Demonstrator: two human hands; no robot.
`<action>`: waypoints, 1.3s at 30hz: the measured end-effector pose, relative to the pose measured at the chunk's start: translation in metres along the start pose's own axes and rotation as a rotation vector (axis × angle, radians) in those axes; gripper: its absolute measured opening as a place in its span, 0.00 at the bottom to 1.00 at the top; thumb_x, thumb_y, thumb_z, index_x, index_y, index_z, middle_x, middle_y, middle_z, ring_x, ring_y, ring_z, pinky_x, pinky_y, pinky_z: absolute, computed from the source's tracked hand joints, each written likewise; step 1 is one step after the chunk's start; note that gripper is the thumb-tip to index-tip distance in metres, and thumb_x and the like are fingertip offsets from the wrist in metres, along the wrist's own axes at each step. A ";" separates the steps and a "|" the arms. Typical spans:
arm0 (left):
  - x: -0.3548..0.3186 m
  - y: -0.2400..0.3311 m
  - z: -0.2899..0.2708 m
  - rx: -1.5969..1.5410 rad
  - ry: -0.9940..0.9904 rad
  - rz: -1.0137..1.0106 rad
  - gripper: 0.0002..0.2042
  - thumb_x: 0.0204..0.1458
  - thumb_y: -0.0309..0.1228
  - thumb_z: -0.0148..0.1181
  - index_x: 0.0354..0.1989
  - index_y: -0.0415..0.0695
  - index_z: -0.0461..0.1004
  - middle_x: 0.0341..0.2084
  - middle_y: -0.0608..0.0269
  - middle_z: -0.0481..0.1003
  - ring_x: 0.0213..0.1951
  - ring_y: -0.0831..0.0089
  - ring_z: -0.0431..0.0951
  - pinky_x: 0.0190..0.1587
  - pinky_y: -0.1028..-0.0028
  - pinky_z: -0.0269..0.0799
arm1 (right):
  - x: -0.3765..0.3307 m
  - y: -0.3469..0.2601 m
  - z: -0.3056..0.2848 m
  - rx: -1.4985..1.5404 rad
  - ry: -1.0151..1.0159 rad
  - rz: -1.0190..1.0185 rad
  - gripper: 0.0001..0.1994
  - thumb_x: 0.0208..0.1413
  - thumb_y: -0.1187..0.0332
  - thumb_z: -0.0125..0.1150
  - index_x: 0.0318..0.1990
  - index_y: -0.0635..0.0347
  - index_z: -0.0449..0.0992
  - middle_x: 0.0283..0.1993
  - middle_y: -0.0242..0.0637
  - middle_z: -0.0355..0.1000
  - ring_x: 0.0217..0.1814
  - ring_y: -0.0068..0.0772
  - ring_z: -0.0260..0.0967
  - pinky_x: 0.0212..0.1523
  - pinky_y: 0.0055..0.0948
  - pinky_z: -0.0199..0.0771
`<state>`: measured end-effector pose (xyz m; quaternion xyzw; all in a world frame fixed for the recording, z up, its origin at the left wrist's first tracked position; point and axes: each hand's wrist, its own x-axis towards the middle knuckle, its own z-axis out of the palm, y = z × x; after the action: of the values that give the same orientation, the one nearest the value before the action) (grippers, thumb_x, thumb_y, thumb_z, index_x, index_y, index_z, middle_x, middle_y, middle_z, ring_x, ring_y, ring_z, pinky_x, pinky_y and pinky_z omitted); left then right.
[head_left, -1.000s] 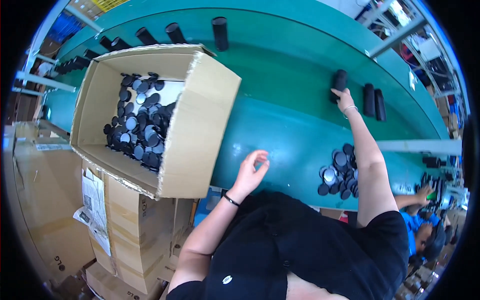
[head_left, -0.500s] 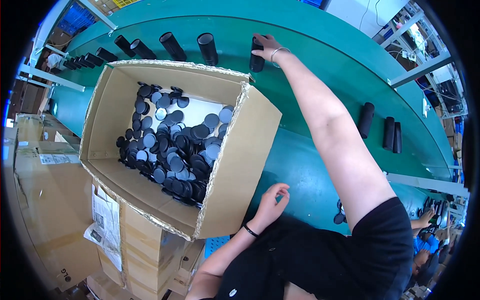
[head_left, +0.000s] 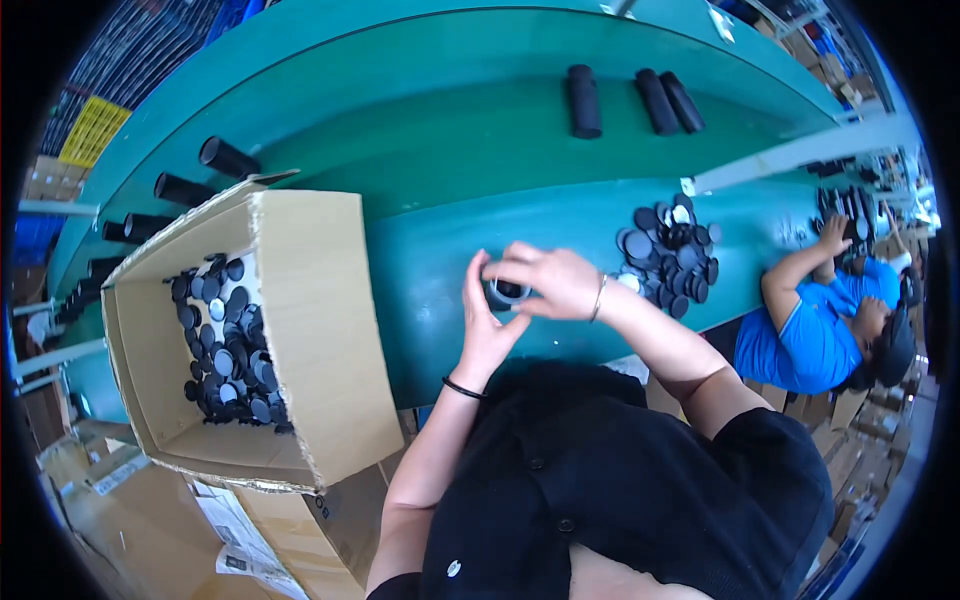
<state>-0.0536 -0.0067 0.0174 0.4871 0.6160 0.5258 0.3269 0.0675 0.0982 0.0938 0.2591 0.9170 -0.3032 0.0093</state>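
Note:
A black tube stands between my two hands over the green table, its round open end facing up. My left hand wraps round its left side, thumb and fingers against it. From the right, my right hand grips the rim with its fingers bent over the top. Whether a disc lies under those fingers is hidden. To the right of my hands lies a pile of black and grey discs. On my left, a cardboard box holds many more such discs.
Along the green belt, black tubes lie at the far right, and others stand or lean behind the box at left. A grey metal bar crosses at right. Beyond the pile, a person in a blue shirt works at the table.
My right hand has come back from the belt with a black tube, now held in both hands. My left hand has closed round it. The view has turned to the right.

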 end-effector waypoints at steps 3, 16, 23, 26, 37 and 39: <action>-0.011 -0.005 0.019 -0.189 -0.196 -0.138 0.33 0.42 0.25 0.66 0.58 0.42 0.56 0.51 0.54 0.64 0.51 0.66 0.68 0.52 0.70 0.65 | -0.039 0.031 0.011 0.367 0.066 0.012 0.27 0.43 0.73 0.63 0.55 0.51 0.67 0.50 0.38 0.68 0.44 0.41 0.72 0.40 0.33 0.76; -0.023 0.007 0.053 -0.293 -0.274 -0.237 0.30 0.39 0.26 0.70 0.52 0.41 0.63 0.42 0.63 0.69 0.44 0.74 0.71 0.48 0.74 0.69 | -0.128 0.234 0.009 -0.387 0.385 0.669 0.26 0.34 0.65 0.71 0.47 0.54 0.75 0.45 0.41 0.68 0.48 0.43 0.64 0.50 0.37 0.66; -0.013 0.016 0.052 -0.334 -0.396 -0.129 0.28 0.38 0.24 0.70 0.51 0.41 0.68 0.44 0.66 0.70 0.45 0.77 0.71 0.50 0.74 0.67 | -0.116 0.138 0.007 0.314 0.391 0.222 0.27 0.38 0.74 0.64 0.52 0.59 0.71 0.47 0.37 0.67 0.42 0.27 0.65 0.37 0.23 0.70; -0.012 0.023 0.054 -0.406 -0.473 -0.157 0.28 0.38 0.25 0.71 0.51 0.42 0.68 0.44 0.66 0.71 0.44 0.77 0.71 0.48 0.75 0.68 | -0.112 0.101 0.017 0.497 0.334 0.023 0.28 0.40 0.77 0.62 0.54 0.60 0.69 0.48 0.36 0.67 0.43 0.25 0.65 0.38 0.21 0.71; -0.016 0.022 0.044 -0.592 -0.480 -0.273 0.27 0.37 0.26 0.71 0.49 0.43 0.68 0.41 0.68 0.71 0.42 0.78 0.71 0.44 0.77 0.69 | -0.093 0.082 0.050 1.572 0.235 -0.049 0.27 0.50 0.79 0.58 0.60 0.60 0.62 0.58 0.38 0.63 0.60 0.27 0.61 0.59 0.28 0.61; -0.016 0.024 0.044 -0.543 -0.445 -0.233 0.28 0.37 0.26 0.72 0.49 0.43 0.68 0.41 0.67 0.71 0.43 0.78 0.71 0.45 0.77 0.68 | -0.092 0.080 0.045 1.448 0.326 0.002 0.26 0.51 0.78 0.58 0.59 0.62 0.62 0.59 0.39 0.62 0.62 0.28 0.59 0.61 0.29 0.59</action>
<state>-0.0020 -0.0075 0.0288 0.4115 0.4191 0.5104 0.6281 0.1794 0.0844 0.0285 0.2431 0.4773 -0.7895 -0.2996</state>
